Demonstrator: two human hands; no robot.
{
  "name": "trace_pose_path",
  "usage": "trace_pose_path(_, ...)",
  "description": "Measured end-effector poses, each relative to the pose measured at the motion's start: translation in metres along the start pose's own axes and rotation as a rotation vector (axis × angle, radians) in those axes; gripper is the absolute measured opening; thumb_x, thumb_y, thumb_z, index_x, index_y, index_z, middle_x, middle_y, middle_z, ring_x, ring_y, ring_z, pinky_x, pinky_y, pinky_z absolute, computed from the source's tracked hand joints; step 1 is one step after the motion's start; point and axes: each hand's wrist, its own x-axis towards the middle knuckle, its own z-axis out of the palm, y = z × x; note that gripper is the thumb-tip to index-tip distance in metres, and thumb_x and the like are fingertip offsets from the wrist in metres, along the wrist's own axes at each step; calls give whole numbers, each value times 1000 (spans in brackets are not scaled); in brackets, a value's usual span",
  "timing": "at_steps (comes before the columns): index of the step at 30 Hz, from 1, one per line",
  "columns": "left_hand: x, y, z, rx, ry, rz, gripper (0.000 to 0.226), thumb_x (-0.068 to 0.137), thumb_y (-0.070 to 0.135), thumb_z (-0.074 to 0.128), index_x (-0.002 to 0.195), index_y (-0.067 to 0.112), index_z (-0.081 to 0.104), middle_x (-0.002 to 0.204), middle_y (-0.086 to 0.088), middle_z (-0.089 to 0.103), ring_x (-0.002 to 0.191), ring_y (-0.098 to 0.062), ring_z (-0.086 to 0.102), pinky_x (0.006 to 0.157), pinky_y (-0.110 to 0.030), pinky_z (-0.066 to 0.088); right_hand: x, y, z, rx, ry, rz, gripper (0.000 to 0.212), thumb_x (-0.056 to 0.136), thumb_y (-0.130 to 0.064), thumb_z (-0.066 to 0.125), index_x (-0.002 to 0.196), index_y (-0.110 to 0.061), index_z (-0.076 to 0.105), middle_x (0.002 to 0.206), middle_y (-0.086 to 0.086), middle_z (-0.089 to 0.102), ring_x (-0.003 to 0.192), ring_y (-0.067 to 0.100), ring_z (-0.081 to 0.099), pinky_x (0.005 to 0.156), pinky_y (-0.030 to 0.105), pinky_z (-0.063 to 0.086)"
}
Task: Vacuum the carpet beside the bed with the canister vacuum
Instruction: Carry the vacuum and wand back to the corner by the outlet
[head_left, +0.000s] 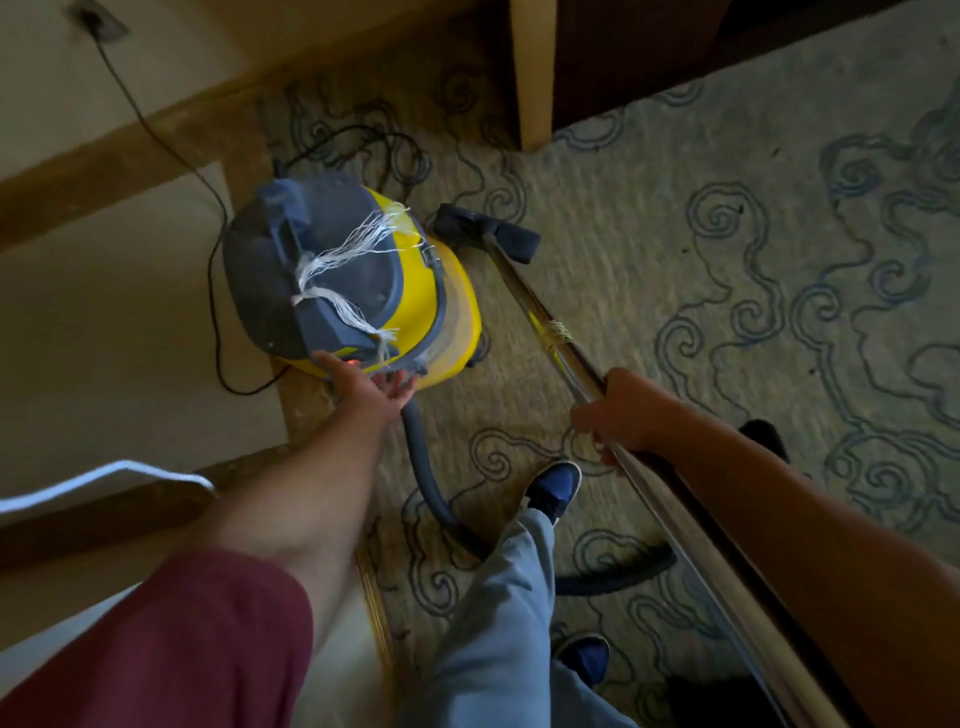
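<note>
The yellow canister vacuum (441, 296) with a grey lid stands on the patterned carpet (675, 270) by the wall. Frayed white string is tied over its lid. My left hand (371, 382) reaches to the near rim of the lid, fingers spread, beside a small glowing red light. My right hand (618, 415) is closed around the metal wand (540, 317). The wand runs forward to the dark floor head (488, 234), which lies on the carpet just right of the canister. A grey hose (421, 467) leaves the canister's near side and curves back past my foot.
A black power cord (156, 140) runs from a wall socket (98, 23) down to the canister, with loops on the carpet behind it. A pale wooden furniture leg (532, 78) stands beyond the floor head. The wall with wooden trim is on the left. My blue shoes stand on the carpet.
</note>
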Motion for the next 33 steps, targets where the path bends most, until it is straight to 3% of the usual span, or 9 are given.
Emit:
trace_pose_path(3,14,12,-3,-72,-13,-4,97,82,85,46,151,17,41,158,-13,38,138,-34,49,102,-53,48,11,-9,0,-84,4,-30,23,79,-23,72,82,-6,56,77,16,71,54,24,68,51,40,59)
trace_pose_path(6,21,16,-4,-100,-8,2,93,85,79,53,149,13,42,155,-10,40,132,-29,53,102,-48,51,16,-19,-2,-133,5,-42,23,79,-23,71,81,-7,55,85,19,70,68,29,68,67,48,59)
trace_pose_path(10,22,18,9,-120,1,-18,84,90,71,54,154,19,38,156,-5,40,138,-22,50,104,-39,49,19,-24,-7,-93,3,0,20,78,-19,70,83,-6,55,72,14,69,50,23,67,50,40,58)
trace_pose_path(14,17,19,21,-122,78,3,85,91,71,52,159,25,29,161,-3,35,141,-21,48,112,-39,46,20,-22,-12,-49,17,25,18,78,-15,69,81,-2,56,67,15,68,45,25,66,41,33,54)
trace_pose_path(18,11,20,23,-86,124,17,83,95,70,48,161,26,23,168,-3,26,149,-21,38,116,-36,42,20,-20,-20,-59,13,51,20,77,-16,69,83,-1,57,68,17,69,49,28,68,46,40,57)
trace_pose_path(20,11,22,21,-80,116,-1,82,94,71,47,161,27,26,168,-3,25,150,-21,37,118,-36,39,22,-22,-23,-21,16,72,20,78,-14,69,85,0,57,68,17,67,44,25,66,42,34,53)
trace_pose_path(28,12,21,19,-108,136,19,85,89,75,53,155,24,39,162,1,40,144,-17,45,119,-32,38,29,-30,-25,17,0,103,19,81,-10,69,89,-1,53,73,16,64,37,19,62,37,26,47)
trace_pose_path(33,14,21,22,-151,159,53,84,88,74,55,156,27,39,161,5,41,144,-10,45,117,-28,38,32,-32,-19,-52,3,79,22,81,-15,69,90,-2,55,72,15,68,45,23,67,41,28,50)
